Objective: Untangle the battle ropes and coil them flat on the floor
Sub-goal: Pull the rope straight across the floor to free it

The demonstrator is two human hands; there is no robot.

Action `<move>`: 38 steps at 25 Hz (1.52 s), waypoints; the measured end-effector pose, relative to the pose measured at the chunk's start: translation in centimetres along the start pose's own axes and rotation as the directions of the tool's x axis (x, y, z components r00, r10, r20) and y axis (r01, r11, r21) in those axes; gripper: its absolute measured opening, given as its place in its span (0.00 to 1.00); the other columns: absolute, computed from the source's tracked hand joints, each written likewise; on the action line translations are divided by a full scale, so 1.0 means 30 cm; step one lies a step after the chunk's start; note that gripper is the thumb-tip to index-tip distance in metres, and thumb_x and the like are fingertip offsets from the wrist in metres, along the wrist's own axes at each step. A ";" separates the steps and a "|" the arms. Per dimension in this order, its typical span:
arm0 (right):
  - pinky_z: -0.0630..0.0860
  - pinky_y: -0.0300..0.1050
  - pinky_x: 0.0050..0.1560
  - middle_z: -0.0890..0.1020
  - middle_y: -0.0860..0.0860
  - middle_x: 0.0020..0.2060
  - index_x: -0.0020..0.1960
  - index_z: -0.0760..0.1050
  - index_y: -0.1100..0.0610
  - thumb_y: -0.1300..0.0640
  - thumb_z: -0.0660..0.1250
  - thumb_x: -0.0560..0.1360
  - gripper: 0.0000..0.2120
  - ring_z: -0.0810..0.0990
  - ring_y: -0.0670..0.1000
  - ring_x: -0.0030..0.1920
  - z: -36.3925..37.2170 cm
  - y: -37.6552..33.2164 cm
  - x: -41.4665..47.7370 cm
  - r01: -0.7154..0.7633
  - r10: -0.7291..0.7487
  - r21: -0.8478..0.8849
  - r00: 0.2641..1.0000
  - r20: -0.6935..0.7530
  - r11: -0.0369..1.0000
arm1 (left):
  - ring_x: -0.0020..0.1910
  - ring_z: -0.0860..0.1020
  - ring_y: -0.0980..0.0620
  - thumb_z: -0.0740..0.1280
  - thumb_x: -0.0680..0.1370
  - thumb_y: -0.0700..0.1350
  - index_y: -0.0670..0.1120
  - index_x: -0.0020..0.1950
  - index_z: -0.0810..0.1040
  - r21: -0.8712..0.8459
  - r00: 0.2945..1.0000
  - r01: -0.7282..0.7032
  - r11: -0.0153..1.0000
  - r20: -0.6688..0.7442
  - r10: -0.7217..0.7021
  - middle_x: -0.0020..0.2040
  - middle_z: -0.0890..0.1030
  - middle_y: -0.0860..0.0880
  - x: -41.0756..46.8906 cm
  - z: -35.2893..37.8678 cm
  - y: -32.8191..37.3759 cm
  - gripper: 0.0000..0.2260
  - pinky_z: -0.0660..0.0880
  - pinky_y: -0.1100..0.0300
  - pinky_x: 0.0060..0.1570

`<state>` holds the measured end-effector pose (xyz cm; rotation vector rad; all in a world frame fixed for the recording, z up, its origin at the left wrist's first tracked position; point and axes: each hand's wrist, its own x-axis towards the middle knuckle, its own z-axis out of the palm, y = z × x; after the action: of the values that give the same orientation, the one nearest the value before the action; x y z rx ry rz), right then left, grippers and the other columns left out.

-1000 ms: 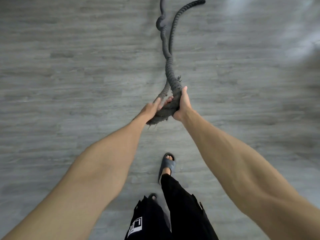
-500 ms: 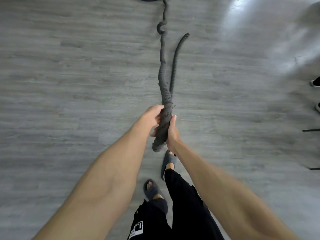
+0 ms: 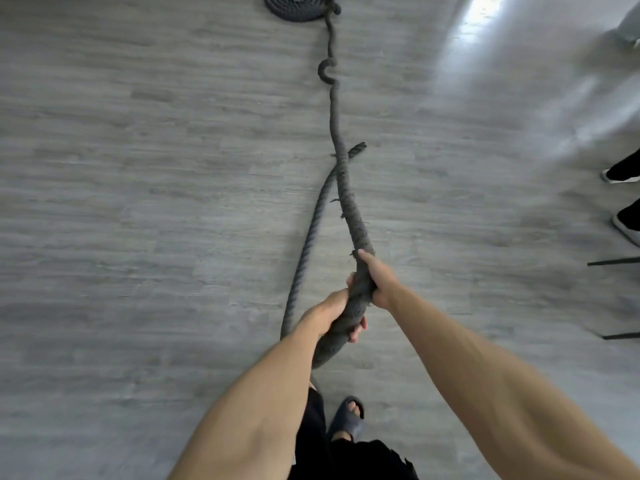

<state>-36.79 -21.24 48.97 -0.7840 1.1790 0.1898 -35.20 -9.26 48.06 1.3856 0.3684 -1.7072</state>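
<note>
A thick dark grey battle rope stretches from my hands away across the floor, with a small kink far out, and ends at a flat coil at the top edge. My right hand grips the rope higher up, thumb along it. Just below, my left hand grips it too, fingers curled round. A thinner strand of rope lies on the floor to the left and crosses under the held part; its free end sticks out to the right.
Grey wood-look floor all around. My foot in a dark slipper stands below my hands. Another person's shoes and thin black bars sit at the right edge.
I have backed away from the coil, which has come into view. More rope now lies stretched out ahead. My right hand has shifted higher on the rope, above my left.
</note>
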 end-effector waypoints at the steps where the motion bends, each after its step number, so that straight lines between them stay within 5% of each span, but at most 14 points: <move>1: 0.81 0.49 0.38 0.79 0.58 0.37 0.59 0.74 0.63 0.51 0.73 0.76 0.20 0.81 0.54 0.34 -0.036 0.021 -0.003 0.016 -0.021 -0.098 0.999 -0.050 0.995 | 0.26 0.74 0.45 0.52 0.82 0.57 0.36 0.45 0.75 -0.036 0.999 0.003 0.999 -0.035 -0.005 0.33 0.77 0.38 -0.005 0.046 -0.013 0.26 0.74 0.56 0.30; 4: 0.79 0.53 0.44 0.80 0.60 0.50 0.63 0.72 0.68 0.56 0.78 0.72 0.27 0.82 0.59 0.50 -0.105 0.082 -0.023 -0.002 -0.103 -0.423 0.969 -0.225 0.906 | 0.53 0.80 0.39 0.49 0.86 0.49 0.36 0.63 0.75 -0.009 0.967 -0.111 0.994 -0.233 0.106 0.56 0.79 0.34 -0.042 0.211 -0.045 0.21 0.75 0.50 0.51; 6: 0.78 0.53 0.45 0.81 0.60 0.52 0.60 0.73 0.68 0.57 0.77 0.71 0.24 0.81 0.59 0.54 -0.145 0.112 -0.031 -0.015 -0.170 -0.602 0.953 -0.249 0.798 | 0.69 0.71 0.39 0.48 0.86 0.46 0.37 0.74 0.66 -0.057 0.960 -0.189 0.980 -0.222 0.172 0.71 0.71 0.36 -0.068 0.316 -0.090 0.21 0.70 0.51 0.65; 10: 0.77 0.46 0.34 0.78 0.56 0.33 0.45 0.74 0.63 0.58 0.67 0.78 0.08 0.78 0.54 0.30 -0.232 0.119 -0.067 0.064 -0.114 -0.339 0.985 -0.130 0.939 | 0.43 0.79 0.45 0.61 0.81 0.51 0.43 0.57 0.78 0.024 0.885 -0.319 0.947 -0.350 0.307 0.50 0.80 0.42 -0.013 0.286 -0.212 0.13 0.74 0.61 0.37; 13: 0.76 0.42 0.28 0.77 0.53 0.31 0.48 0.73 0.62 0.52 0.64 0.81 0.12 0.75 0.49 0.25 -0.312 0.119 -0.113 -0.021 0.013 0.077 0.994 0.105 0.997 | 0.62 0.78 0.49 0.54 0.76 0.72 0.52 0.63 0.79 0.399 0.903 -0.307 0.864 -0.165 0.397 0.62 0.80 0.48 -0.012 0.212 -0.287 0.31 0.70 0.58 0.62; 16: 0.77 0.41 0.28 0.77 0.53 0.33 0.52 0.73 0.63 0.49 0.62 0.82 0.16 0.76 0.47 0.26 -0.387 0.090 -0.095 -0.088 0.050 0.220 0.984 0.171 0.972 | 0.45 0.83 0.46 0.47 0.74 0.75 0.39 0.51 0.84 0.461 0.977 -0.196 0.865 0.012 0.215 0.46 0.85 0.39 -0.036 0.221 -0.289 0.43 0.76 0.54 0.55; 18: 0.81 0.45 0.35 0.81 0.57 0.40 0.58 0.73 0.64 0.46 0.61 0.82 0.20 0.82 0.53 0.33 -0.401 0.094 -0.086 -0.052 0.039 0.118 0.994 0.107 0.992 | 0.34 0.80 0.44 0.47 0.76 0.73 0.38 0.45 0.80 0.394 0.987 -0.141 0.908 -0.019 0.161 0.39 0.82 0.39 -0.057 0.271 -0.265 0.41 0.78 0.53 0.42; 20: 0.81 0.52 0.47 0.82 0.61 0.54 0.66 0.72 0.66 0.44 0.63 0.81 0.26 0.84 0.60 0.50 -0.377 0.122 -0.089 0.017 -0.025 -0.277 0.999 -0.027 0.961 | 0.34 0.79 0.44 0.47 0.80 0.67 0.38 0.54 0.78 0.316 0.985 -0.083 0.945 -0.117 0.126 0.40 0.80 0.40 -0.044 0.335 -0.250 0.35 0.79 0.52 0.39; 24: 0.75 0.50 0.61 0.73 0.61 0.67 0.72 0.67 0.68 0.52 0.72 0.76 0.31 0.76 0.60 0.66 -0.363 0.211 -0.118 0.010 -0.187 -0.887 0.978 -0.087 0.461 | 0.64 0.75 0.38 0.54 0.85 0.45 0.37 0.72 0.67 0.328 0.984 -0.057 0.943 -0.143 0.110 0.66 0.75 0.37 -0.036 0.430 -0.258 0.18 0.73 0.47 0.64; 26: 0.79 0.50 0.58 0.78 0.62 0.61 0.69 0.70 0.69 0.59 0.68 0.76 0.24 0.79 0.61 0.61 -0.415 0.231 -0.106 -0.026 -0.187 -0.881 0.974 -0.129 0.472 | 0.61 0.76 0.39 0.54 0.84 0.41 0.40 0.69 0.70 0.365 1.000 -0.011 0.931 -0.006 0.014 0.61 0.74 0.39 -0.079 0.410 -0.271 0.14 0.72 0.47 0.60; 28: 0.83 0.53 0.48 0.81 0.62 0.48 0.62 0.72 0.69 0.61 0.68 0.76 0.17 0.83 0.60 0.47 -0.452 0.264 -0.110 -0.010 -0.133 -0.701 0.980 -0.149 0.713 | 0.48 0.77 0.41 0.55 0.82 0.38 0.38 0.62 0.73 0.312 0.999 -0.017 0.950 0.047 0.003 0.53 0.74 0.40 -0.086 0.335 -0.299 0.11 0.75 0.48 0.50; 31: 0.77 0.45 0.30 0.76 0.56 0.31 0.50 0.73 0.63 0.59 0.67 0.79 0.07 0.76 0.52 0.28 -0.485 0.317 -0.170 0.000 -0.013 -0.279 0.999 -0.045 0.960 | 0.45 0.83 0.39 0.58 0.79 0.38 0.34 0.63 0.73 0.265 0.938 -0.082 0.961 -0.305 0.164 0.52 0.82 0.35 -0.041 0.252 -0.352 0.15 0.81 0.55 0.38; 34: 0.78 0.47 0.32 0.76 0.56 0.33 0.52 0.73 0.64 0.58 0.67 0.80 0.08 0.76 0.53 0.30 -0.534 0.309 -0.174 0.015 -0.024 -0.175 0.999 -0.047 0.984 | 0.52 0.82 0.39 0.58 0.80 0.42 0.35 0.64 0.73 0.451 0.795 -0.009 0.893 -0.538 0.280 0.58 0.80 0.35 -0.042 0.222 -0.393 0.16 0.83 0.53 0.42; 38: 0.76 0.51 0.45 0.76 0.59 0.48 0.61 0.70 0.67 0.58 0.62 0.82 0.14 0.76 0.59 0.46 -0.622 0.234 -0.182 -0.059 -0.171 -0.668 0.947 -0.273 0.741 | 0.50 0.82 0.42 0.56 0.82 0.43 0.38 0.57 0.79 0.640 0.790 -0.022 0.768 -0.460 0.405 0.54 0.82 0.38 -0.050 0.186 -0.355 0.15 0.78 0.53 0.45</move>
<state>-56.70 -26.61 47.70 -1.5399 1.4044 0.4703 -46.97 -6.43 48.20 2.3441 -0.0575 -1.1939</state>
